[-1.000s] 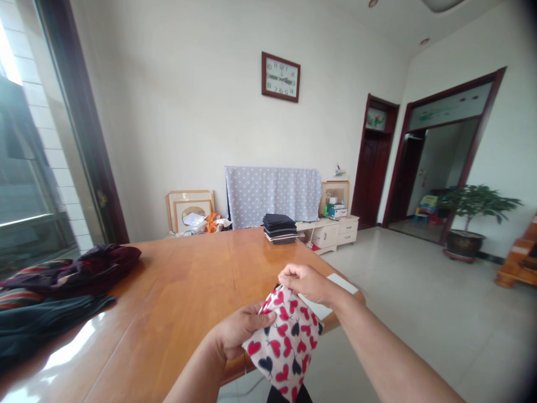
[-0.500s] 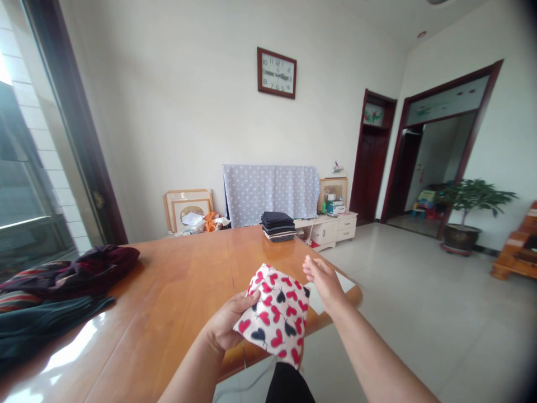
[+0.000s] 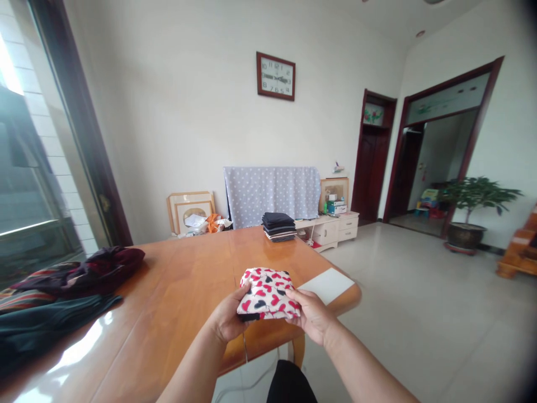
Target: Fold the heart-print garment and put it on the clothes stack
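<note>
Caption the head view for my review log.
Left hand and right hand hold a folded heart-print cloth over a wooden table.

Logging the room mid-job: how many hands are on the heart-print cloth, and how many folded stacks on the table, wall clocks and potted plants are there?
Hands on the heart-print cloth: 2 (left hand, right hand)
Folded clothing stack on the wooden table: 1
Wall clock: 1
Potted plant: 1
Total: 5

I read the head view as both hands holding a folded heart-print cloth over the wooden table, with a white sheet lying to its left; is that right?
No: the head view shows the white sheet to the right of the folded heart-print cloth, not the left. The left hand and right hand do hold it.
</note>
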A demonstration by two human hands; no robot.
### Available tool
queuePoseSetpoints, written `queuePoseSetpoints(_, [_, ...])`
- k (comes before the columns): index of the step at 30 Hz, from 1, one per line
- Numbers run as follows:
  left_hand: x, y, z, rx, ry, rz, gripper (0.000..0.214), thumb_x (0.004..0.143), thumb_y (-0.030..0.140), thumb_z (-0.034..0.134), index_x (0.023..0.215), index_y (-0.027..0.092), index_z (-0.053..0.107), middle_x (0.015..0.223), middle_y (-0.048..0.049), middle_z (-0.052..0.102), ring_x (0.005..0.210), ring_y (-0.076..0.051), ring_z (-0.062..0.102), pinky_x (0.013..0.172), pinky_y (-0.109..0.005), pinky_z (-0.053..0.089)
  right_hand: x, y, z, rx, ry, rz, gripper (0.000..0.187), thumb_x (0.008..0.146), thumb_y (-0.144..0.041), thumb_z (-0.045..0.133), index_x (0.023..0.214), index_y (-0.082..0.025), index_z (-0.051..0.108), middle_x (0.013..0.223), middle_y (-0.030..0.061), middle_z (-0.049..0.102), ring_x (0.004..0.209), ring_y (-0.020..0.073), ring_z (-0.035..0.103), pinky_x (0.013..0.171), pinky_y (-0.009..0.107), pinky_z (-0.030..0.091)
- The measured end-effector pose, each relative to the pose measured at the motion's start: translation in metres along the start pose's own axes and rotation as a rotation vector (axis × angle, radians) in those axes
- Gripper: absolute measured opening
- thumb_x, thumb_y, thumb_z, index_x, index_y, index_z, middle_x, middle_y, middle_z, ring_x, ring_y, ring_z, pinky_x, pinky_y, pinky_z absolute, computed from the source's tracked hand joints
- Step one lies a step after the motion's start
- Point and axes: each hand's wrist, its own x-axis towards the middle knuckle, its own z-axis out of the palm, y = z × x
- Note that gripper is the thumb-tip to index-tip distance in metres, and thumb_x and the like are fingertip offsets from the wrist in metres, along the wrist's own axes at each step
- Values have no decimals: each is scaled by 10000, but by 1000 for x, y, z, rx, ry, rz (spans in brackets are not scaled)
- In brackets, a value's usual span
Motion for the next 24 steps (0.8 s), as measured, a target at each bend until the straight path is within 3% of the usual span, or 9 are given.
queuePoseSetpoints(5, [-19, 3, -3, 76, -138, -9, 464, 901, 461, 687, 1209, 119, 632, 1096, -162, 759, 914, -261, 756, 836, -362, 615, -2, -11, -1, -30, 27, -8, 240, 789, -325, 787, 881, -144, 660, 674, 26, 679, 568, 130, 636, 473, 222, 547])
queuePoseSetpoints(10, [-27, 5, -8, 128, -165, 92, 326, 826, 189, 783, 1116, 98, 664, 1016, -139, 770, 900, -221, 754, 868, -315, 608, -7, -22, 1, -66, 9, -17, 218, 805, -328, 769, 889, -153, 668, 698, 36, 686, 590, 133, 640, 482, 222, 547])
queuePoseSetpoints(18, [-20, 15, -5, 118, -142, 129, 255, 784, 106, 785, 1011, 101, 669, 955, -138, 768, 841, -235, 763, 804, -324, 628, -2, -34, 5, -109, -27, -6, 218, 818, -337, 755, 895, -158, 657, 682, 33, 664, 577, 132, 624, 474, 221, 532])
queuePoseSetpoints(24, [0, 30, 8, 152, -160, 136, 293, 768, 115, 804, 1029, 97, 672, 1038, -164, 760, 890, -249, 756, 841, -349, 614, 18, -47, -1, -129, -58, -24, 227, 823, -347, 749, 935, -169, 665, 733, 41, 680, 622, 138, 642, 500, 225, 542])
